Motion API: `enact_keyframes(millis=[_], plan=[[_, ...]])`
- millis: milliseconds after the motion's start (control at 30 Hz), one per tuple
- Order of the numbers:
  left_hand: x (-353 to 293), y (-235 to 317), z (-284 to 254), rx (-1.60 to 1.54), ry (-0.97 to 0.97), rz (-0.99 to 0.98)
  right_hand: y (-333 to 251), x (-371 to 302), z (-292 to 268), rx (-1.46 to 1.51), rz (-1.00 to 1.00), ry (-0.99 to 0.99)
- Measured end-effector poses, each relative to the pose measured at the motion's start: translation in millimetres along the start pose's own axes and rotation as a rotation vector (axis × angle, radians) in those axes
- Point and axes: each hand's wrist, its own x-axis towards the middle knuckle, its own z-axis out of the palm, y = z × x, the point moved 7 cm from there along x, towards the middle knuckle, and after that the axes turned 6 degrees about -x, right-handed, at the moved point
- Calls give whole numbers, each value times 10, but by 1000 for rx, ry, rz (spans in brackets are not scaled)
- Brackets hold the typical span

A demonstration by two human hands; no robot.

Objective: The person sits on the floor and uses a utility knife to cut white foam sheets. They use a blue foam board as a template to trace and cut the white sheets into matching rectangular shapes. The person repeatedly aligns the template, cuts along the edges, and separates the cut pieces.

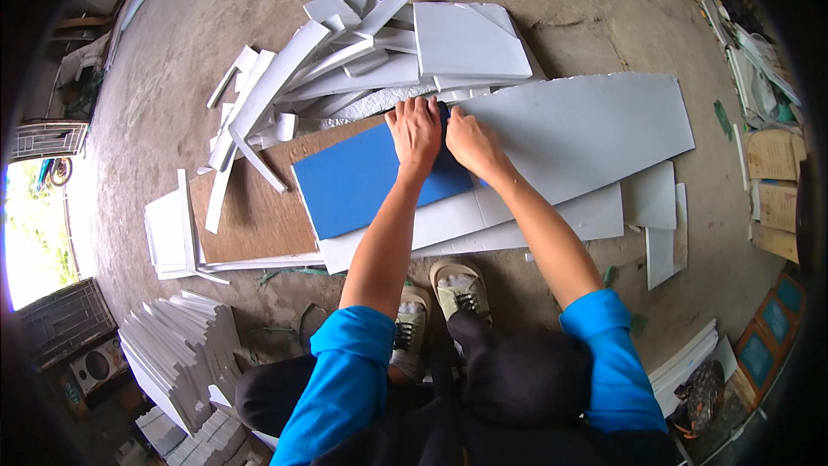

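A flat blue panel [345, 181] lies across white foam board and a brown wooden board, with a darker blue strip [446, 174] along its right side. My left hand [415, 134] rests on the panel's far edge, fingers bent together over it. Right beside it, my right hand [473, 142] is closed at the top of the dark strip; whatever its fingers hold is hidden. Beneath that hand a long white foam board [586, 121] with a curved far edge stretches to the right. The brown wooden board [250, 207] shows on the left.
Beyond the boards lies a heap of white foam offcuts [345, 52] with a squarish foam slab [470, 39]. White sheets are stacked [181, 354] at lower left. Smaller foam pieces [649, 198] lie at right, cardboard boxes [774, 181] farther right. My shoes [460, 286] stand close to the boards.
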Motion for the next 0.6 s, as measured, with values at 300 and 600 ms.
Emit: enact_keyframes(millis=[300, 600], plan=[[-36, -40, 16, -16, -48, -55, 209, -1093, 222, 17, 152, -321], [-13, -63, 47, 3, 2, -21, 266, -1726, 132, -38, 78, -329]])
